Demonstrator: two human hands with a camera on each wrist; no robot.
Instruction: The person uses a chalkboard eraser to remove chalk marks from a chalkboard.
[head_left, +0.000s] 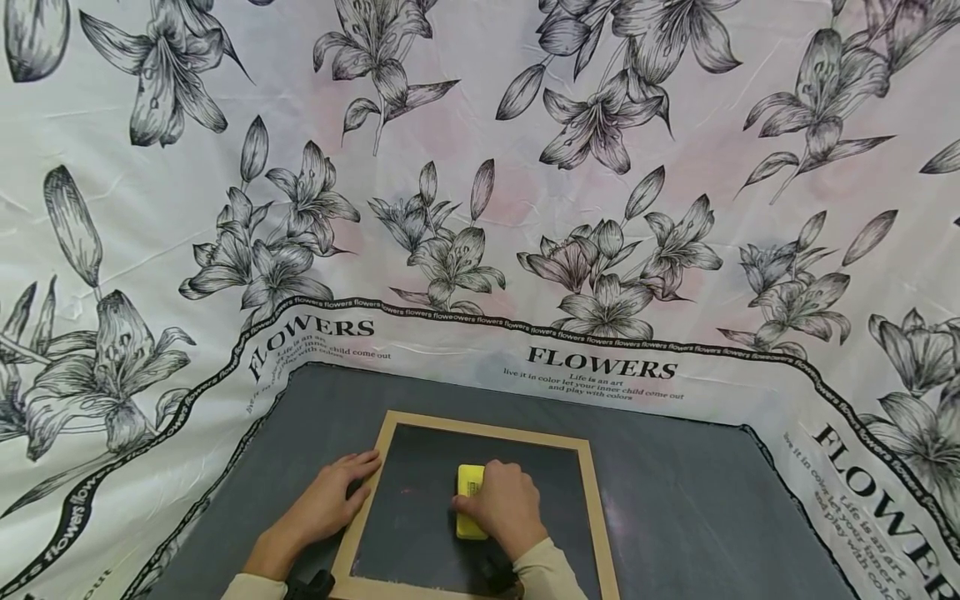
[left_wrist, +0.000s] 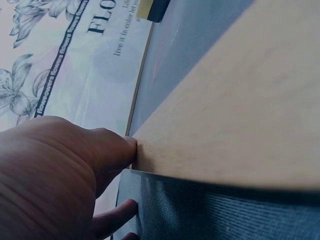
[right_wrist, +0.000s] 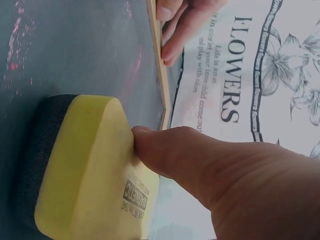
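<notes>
A small chalkboard [head_left: 416, 500] in a light wooden frame [head_left: 592, 500] lies on the dark grey surface. My right hand [head_left: 510, 508] grips a yellow board eraser [head_left: 470, 479], its dark felt side down on the board near the middle. In the right wrist view, the thumb presses against the side of the eraser [right_wrist: 95, 165], which bears the word MAGNETIC; the other fingers are out of sight there. My left hand [head_left: 318, 504] steadies the frame's left side, with thumb and extended fingers against the outer edge. Faint pink chalk traces [right_wrist: 135, 65] show on the board.
A dark grey tabletop [head_left: 690, 500] extends around the board. White cloth [head_left: 465, 167] printed with black lilies and the word FLOWERS borders it and rises behind. Dark wrist bands [head_left: 311, 586] sit at both cuffs.
</notes>
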